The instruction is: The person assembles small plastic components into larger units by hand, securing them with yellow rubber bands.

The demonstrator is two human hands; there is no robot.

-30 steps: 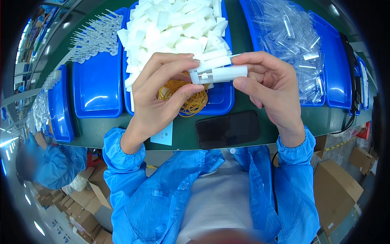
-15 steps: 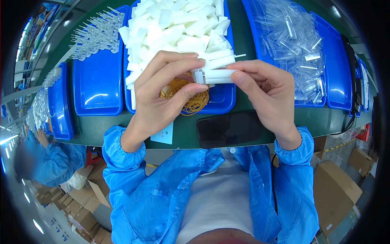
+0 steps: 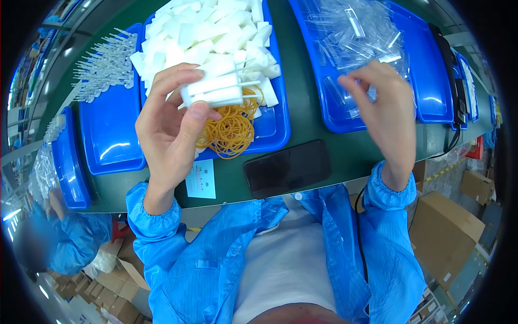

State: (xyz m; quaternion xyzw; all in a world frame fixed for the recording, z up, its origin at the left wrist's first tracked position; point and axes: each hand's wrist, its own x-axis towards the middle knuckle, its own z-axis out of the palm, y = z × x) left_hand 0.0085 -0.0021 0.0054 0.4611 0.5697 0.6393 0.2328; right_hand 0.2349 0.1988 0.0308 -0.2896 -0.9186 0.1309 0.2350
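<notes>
My left hand [image 3: 170, 121] grips a cluster of white cylindrical pieces [image 3: 216, 90] between thumb and fingers. Thin white stems stick out of the cluster toward the right. Behind and below it lies a heap of tan rubber bands [image 3: 232, 129], at the near end of a blue tray piled with white foam-like blocks [image 3: 199, 32]. Over another blue tray, filled with clear plastic pieces [image 3: 361, 32], is my right hand [image 3: 383, 100]. Its fingers are bent and slightly blurred, so whether they hold anything cannot be made out.
A black phone [image 3: 287, 168] and a pale blue paper slip [image 3: 201, 180] lie near the green table's front edge. To the left, a blue tray [image 3: 110, 129] has thin-stemmed white parts [image 3: 108, 65] at its far end. Another person [image 3: 70, 237] works at far left.
My right hand has let go of the white cluster and moved right, over the clear plastic pieces. My left hand has shifted left with the cluster, its stems now tilted into view.
</notes>
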